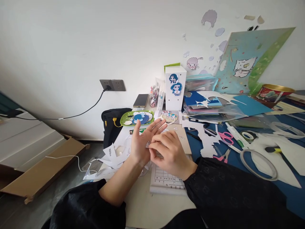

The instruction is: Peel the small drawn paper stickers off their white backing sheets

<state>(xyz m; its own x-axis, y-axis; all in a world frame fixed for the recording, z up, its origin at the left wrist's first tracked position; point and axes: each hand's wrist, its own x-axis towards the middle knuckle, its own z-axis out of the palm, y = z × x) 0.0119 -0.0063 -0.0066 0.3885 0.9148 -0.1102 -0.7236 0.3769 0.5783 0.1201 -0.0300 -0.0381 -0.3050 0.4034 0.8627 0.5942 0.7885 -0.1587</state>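
Observation:
My left hand (139,147) is held palm up over the desk, its thumb and fingers stretched apart. Close against that palm is my right hand (168,152), thumb and fingertips pinched together. A tiny pale scrap with dark lines (147,144) shows at the right fingertips; its kind is too small to tell, and whether it is gripped or lies behind is unclear. Below the hands lies a printed sheet with a grid (164,178). Behind them, a green tray (124,119) bears blue and white paper cutouts, beside a picture card (170,117).
Loose white paper scraps (114,157) lie left of the hands. To the right are pink-handled scissors (226,137), a roll of tape (259,165) and cut paper (206,140). A white box (175,95) and a phone (141,100) stand near the wall.

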